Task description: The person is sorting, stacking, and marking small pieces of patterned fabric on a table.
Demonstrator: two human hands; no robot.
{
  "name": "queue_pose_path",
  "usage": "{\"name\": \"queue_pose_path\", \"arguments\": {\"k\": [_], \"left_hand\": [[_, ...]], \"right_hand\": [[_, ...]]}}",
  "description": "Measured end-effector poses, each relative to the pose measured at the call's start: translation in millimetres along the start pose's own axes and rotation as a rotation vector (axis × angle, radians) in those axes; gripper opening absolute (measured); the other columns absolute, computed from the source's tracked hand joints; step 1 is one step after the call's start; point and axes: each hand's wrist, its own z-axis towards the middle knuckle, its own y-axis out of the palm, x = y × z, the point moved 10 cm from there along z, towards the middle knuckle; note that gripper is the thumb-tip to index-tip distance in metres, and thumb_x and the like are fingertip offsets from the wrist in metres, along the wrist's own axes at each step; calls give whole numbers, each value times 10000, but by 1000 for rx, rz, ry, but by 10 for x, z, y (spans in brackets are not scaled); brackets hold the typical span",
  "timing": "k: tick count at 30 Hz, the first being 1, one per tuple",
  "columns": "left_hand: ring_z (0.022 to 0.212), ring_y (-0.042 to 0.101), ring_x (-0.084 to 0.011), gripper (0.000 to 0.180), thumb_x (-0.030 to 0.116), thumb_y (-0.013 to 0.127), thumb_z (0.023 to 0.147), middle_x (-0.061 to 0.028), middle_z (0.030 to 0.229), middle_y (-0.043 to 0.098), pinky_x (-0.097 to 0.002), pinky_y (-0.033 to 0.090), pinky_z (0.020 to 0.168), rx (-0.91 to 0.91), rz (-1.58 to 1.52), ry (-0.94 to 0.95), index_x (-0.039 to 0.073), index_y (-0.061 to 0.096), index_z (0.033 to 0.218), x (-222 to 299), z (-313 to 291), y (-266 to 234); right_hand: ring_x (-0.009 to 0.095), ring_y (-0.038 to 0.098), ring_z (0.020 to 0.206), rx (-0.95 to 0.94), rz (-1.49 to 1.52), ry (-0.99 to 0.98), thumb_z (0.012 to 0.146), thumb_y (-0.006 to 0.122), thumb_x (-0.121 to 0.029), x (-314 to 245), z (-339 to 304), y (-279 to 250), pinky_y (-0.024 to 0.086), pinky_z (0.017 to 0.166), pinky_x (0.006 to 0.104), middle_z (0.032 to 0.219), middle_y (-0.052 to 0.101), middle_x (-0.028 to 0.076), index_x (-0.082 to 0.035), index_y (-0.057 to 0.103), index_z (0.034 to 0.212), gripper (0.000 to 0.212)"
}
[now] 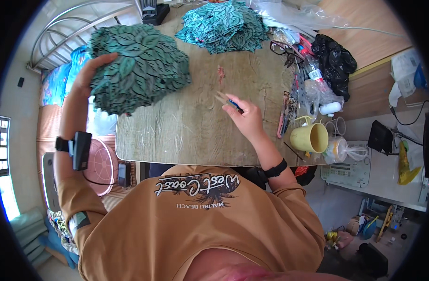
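Head view puts the leafy green bundle (139, 70) to the left of the bench's (200, 136) middle, its left part reaching out past the bench's edge. The left hand (93, 70) is the nearer of the two hands by far: it is closed on the bundle's outer left edge, thumb laid over the top leaves and the other fingers mostly hidden, so how far they reach underneath cannot be told. The right hand (246, 117) is curled around a small blue-handled tool (232, 103), apparently snips, with thumb and forefinger closed on it. That tool's long axis slants away from the palm, up and leftward, and its tips stop short of the bundle's right side, with bare bench between. The relation that seems to matter most is this sideways gap: bundle on the left, tool on the right, the tips angled toward the far side of the bench more than straight at the leaves. The bundle itself is broad and rounded, with no clear long axis, and whether its underside rests on the bench or is raised cannot be told. Just beyond the tips lie some reddish scraps (221, 74), and a second leafy pile (224, 25) sits farther off, apart from both hands.
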Motion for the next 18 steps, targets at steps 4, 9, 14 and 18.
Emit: {"name": "queue_pose_path", "arguments": {"k": [4,9,14,18], "left_hand": [[805,668,-217,327,198,653,818,-130,945,673,-340,543,785,19,81,70,-33,603,1043,492,-177,-63],[814,670,-198,347,232,661,815,-123,933,677,-335,545,797,140,250,155,-23,607,1045,1081,-551,-365],[809,670,-196,352,243,661,816,-106,942,678,-337,553,783,119,392,232,-11,611,1053,1536,-732,-78],[781,669,-202,281,228,639,835,-101,933,678,-337,556,744,-21,445,279,7,621,1007,1971,115,725]], "right_hand": [[99,451,533,1,11,-22,794,719,-206,55,-135,-59,388,512,247,644,558,48,-94,653,1114,345],[95,448,526,-25,82,-28,796,717,-201,58,-222,-34,380,505,240,647,561,42,-82,649,1116,348],[86,441,523,-26,78,-49,790,724,-192,218,-263,-9,376,499,234,657,571,37,-73,650,1113,352],[158,469,511,38,90,11,775,732,-265,304,-230,-83,403,495,279,657,570,85,-114,652,1119,384]]}}
